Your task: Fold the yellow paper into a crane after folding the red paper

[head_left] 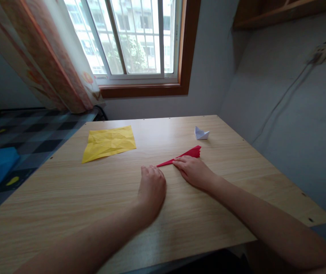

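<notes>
Two hands (174,179) rest on wooden table (94,198) beneath window (134,38).

three folded papers (185,155) – two hands (152,187)

There is just one view. The camera sits on the person's head and looks forward and down at the wooden table (208,213). It is close, so both arms reach in from the bottom. Far ahead it sees the window (134,38) and the wall.
</notes>
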A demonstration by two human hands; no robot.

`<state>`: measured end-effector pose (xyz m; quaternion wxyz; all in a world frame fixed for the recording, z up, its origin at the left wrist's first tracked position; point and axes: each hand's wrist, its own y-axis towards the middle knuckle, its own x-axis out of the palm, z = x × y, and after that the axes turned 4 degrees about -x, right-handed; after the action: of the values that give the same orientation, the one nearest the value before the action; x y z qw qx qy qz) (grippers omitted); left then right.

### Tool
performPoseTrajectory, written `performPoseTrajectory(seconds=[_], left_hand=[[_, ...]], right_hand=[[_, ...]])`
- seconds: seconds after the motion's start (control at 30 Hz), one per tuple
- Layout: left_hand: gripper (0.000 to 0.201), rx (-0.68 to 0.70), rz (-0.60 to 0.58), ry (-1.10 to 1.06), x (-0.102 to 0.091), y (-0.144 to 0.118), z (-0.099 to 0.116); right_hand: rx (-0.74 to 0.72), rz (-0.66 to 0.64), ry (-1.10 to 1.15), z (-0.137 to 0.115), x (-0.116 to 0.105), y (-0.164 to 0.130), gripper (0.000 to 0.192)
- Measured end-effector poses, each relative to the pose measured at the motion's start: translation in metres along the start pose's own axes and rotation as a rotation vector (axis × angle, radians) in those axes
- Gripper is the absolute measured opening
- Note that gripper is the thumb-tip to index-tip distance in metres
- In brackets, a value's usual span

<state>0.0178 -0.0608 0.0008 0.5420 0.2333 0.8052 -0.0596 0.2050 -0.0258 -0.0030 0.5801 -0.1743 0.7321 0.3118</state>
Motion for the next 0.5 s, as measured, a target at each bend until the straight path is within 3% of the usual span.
performPoseTrajectory(seconds=[0.17,0.4,0.5], left_hand=[[0.023,-0.020,-0.131,0.036,-0.016,-0.004,-0.009],[0.020,-0.061,-0.212,-0.057,-0.025,0.000,-0.028],[0.020,-0.061,-0.184,-0.139,-0.025,0.010,-0.032]], right_hand=[[0.005,-0.004,0.006,0.000,-0.002,0.000,0.034],[0.010,0.001,0.010,0.003,-0.003,0.000,0.033],[0.000,0.021,0.020,0.005,-0.002,0.000,0.033]])
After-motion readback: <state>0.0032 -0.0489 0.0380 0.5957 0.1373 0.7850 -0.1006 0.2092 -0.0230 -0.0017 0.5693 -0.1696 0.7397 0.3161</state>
